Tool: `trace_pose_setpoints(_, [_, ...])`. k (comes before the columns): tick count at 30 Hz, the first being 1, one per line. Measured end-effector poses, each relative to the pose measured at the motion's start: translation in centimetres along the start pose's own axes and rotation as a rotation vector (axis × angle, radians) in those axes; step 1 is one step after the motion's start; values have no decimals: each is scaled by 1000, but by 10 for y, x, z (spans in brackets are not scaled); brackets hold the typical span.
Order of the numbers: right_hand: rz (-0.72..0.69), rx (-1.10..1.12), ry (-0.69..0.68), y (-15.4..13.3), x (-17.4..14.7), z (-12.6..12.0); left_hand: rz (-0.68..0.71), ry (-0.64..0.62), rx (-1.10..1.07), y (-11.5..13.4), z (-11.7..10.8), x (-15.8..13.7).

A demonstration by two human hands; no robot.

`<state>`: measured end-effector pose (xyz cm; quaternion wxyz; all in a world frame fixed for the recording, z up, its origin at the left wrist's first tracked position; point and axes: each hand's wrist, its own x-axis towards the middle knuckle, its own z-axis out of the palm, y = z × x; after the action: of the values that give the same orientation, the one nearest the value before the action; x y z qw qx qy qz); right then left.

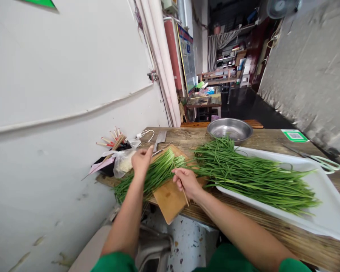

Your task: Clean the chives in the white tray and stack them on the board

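My right hand [186, 182] is closed round a thin wooden skewer [186, 199], which slants past the fingers over the wooden cutting board [167, 199]. My left hand [141, 160] is raised beside a bunch of green chives [156, 174], thumb and fingers pinched together; what they hold, if anything, I cannot make out. The bunch lies across the board with its pale ends toward the far side. A larger heap of chives [257, 177] rests in a white tray [330, 190] on the right, some spilling over its left edge. Behind the board lies a cleaver [160, 139].
A metal bowl [229, 129] stands at the table's far edge. Green-handled scissors [324, 162] lie by the tray. On the left are a clear plastic bag [125, 163], a dark container with skewers [117, 141] and a white cable [144, 133], close to the wall.
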<state>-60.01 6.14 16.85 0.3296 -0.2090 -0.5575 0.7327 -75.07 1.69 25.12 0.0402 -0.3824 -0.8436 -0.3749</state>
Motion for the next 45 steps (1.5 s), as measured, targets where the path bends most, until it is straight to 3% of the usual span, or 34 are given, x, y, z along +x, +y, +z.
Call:
trace_pose_setpoints(1, [22, 56, 22, 1, -3, 6, 24, 67, 147, 4, 1, -19])
trace_pose_setpoints(3, [5, 87, 72, 7, -12, 17, 143, -38, 388, 12, 5, -55])
trace_pose_setpoints(6, [-115, 23, 113, 21, -27, 29, 163, 1, 685, 25, 12, -86])
trace_pose_setpoints(12, [-297, -339, 131, 32, -49, 33, 116, 47, 882, 39, 15, -84])
trace_pose_setpoints(19, [-335, -458, 139, 23, -50, 25, 177, -4, 945, 38, 23, -85])
trace_pose_setpoints(30, [-264, -472, 219, 41, -36, 17, 218, -167, 903, 48, 50, -78])
trace_pose_setpoints(35, [-273, -437, 220, 36, -28, 12, 146, -208, 842, 50, 32, -67])
trace_pose_setpoints(38, [-281, -409, 207, 33, -25, 1, 114, -195, 682, 37, 12, -55])
trace_pose_setpoints(42, [-255, -383, 186, 39, -23, -14, 205, -2, 436, 7, 10, -37])
trace_pose_setpoints(45, [-233, -367, 170, 45, -21, -19, 273, -103, 204, -10, 28, -24])
